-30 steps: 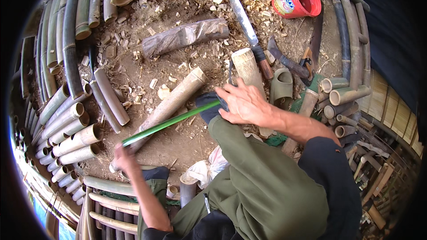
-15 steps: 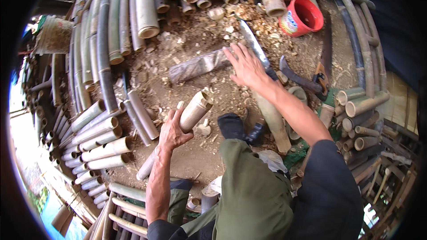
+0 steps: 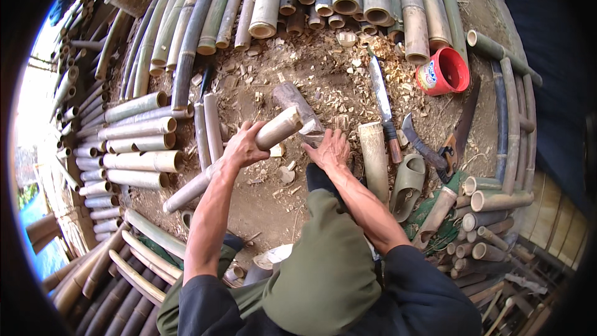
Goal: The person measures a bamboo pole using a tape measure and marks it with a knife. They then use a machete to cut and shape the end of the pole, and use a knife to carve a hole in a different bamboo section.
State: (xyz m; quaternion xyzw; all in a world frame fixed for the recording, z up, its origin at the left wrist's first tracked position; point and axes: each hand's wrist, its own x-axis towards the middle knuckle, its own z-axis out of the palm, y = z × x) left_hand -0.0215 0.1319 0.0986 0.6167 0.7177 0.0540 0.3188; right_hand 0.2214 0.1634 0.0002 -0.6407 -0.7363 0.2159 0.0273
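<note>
My left hand (image 3: 244,145) is wrapped round the middle of a bamboo tube (image 3: 280,129). The tube slants from lower left to upper right, its upper end close to the log. My right hand (image 3: 330,148) lies at the near end of a short wooden log (image 3: 292,101), fingers curled on it; part of the grip is hidden. The log rests on the dirt, pointing away to the upper left. Right of that hand stands a cut bamboo piece (image 3: 374,157). Beyond it a long-bladed machete (image 3: 380,90) lies with its handle toward me.
A curved knife (image 3: 418,140) and a handsaw (image 3: 465,126) lie at the right, near a sandal (image 3: 407,188). Farther back is a red bucket (image 3: 459,73). Bamboo poles (image 3: 270,6) line the far side; bamboo tubes (image 3: 140,162) are stacked left. Wood chips cover the ground.
My right hand has come nearer to me and now grips the log's near end. The log has turned from lying crosswise to pointing away. The view has shifted; my left hand keeps the bamboo tube.
</note>
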